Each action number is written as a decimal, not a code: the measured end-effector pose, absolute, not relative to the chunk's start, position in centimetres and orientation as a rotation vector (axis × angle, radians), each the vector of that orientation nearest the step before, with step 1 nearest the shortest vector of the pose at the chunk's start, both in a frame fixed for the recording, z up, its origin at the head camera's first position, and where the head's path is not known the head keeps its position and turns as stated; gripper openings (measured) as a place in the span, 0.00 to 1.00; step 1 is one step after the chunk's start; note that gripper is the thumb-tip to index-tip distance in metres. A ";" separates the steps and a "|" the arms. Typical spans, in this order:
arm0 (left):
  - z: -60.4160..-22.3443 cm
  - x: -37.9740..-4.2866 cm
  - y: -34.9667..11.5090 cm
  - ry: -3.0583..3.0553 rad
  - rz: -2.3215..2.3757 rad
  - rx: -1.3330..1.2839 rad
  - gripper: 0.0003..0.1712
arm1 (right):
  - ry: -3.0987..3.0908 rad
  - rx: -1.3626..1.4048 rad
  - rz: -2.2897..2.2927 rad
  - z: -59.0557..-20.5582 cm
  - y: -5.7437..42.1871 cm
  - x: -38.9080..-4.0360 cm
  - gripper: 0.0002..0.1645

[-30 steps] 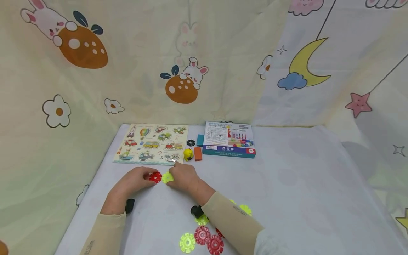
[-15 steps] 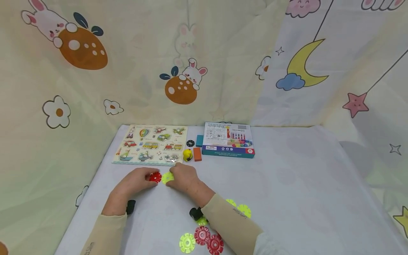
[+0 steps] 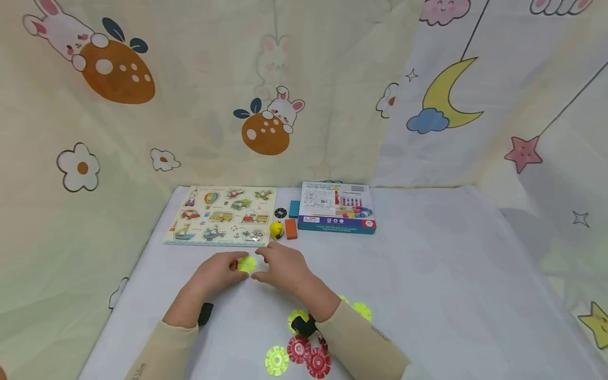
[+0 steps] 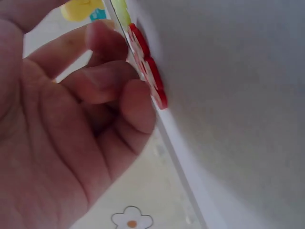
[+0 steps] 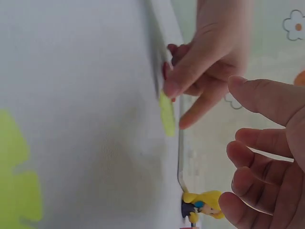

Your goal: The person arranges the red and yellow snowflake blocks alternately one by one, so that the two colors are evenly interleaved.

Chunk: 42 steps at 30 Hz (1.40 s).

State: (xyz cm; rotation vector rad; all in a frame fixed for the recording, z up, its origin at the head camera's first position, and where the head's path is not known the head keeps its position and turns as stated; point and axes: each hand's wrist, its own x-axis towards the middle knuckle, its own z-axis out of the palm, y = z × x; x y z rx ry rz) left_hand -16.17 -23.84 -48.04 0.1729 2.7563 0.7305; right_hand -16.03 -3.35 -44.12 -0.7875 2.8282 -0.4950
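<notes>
My left hand (image 3: 215, 278) pinches a yellow-green notched interlocking disc (image 3: 247, 264) by its edges, thumb on the near side and a finger on the far side. A red interlocking disc (image 4: 145, 69) joins it end to end on the side toward my palm; in the head view mostly hidden by the fingers. Seen from the right wrist, the yellow-green disc (image 5: 167, 114) stands out past the left thumb. Just to its right, my right hand (image 3: 291, 268) hovers with thumb and fingers spread apart, holding nothing.
Several loose red discs (image 3: 318, 362) and yellow-green discs (image 3: 277, 361) lie near the right forearm. Behind the hands are a picture puzzle board (image 3: 220, 216), a yellow toy figure (image 3: 276, 230), an orange block (image 3: 291, 229) and a boxed toy (image 3: 337, 207).
My right hand has let go of the yellow-green disc and drawn slightly right. My left hand has slid right from the red disc onto the yellow-green one.
</notes>
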 end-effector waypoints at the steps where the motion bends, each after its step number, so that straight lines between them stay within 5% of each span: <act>1: -48.0 -16.2 -23.7 2.758 0.708 0.171 0.34 | 2.821 -0.786 -0.521 -43.8 -2.9 -15.6 0.36; 24: -48.0 -16.3 -24.1 2.746 0.703 0.176 0.29 | 2.639 -0.738 -0.777 -42.5 6.6 -7.0 0.27; 42: -48.4 -16.1 -23.7 2.748 0.695 0.194 0.29 | 2.788 -0.241 -0.732 -48.2 8.6 -7.3 0.30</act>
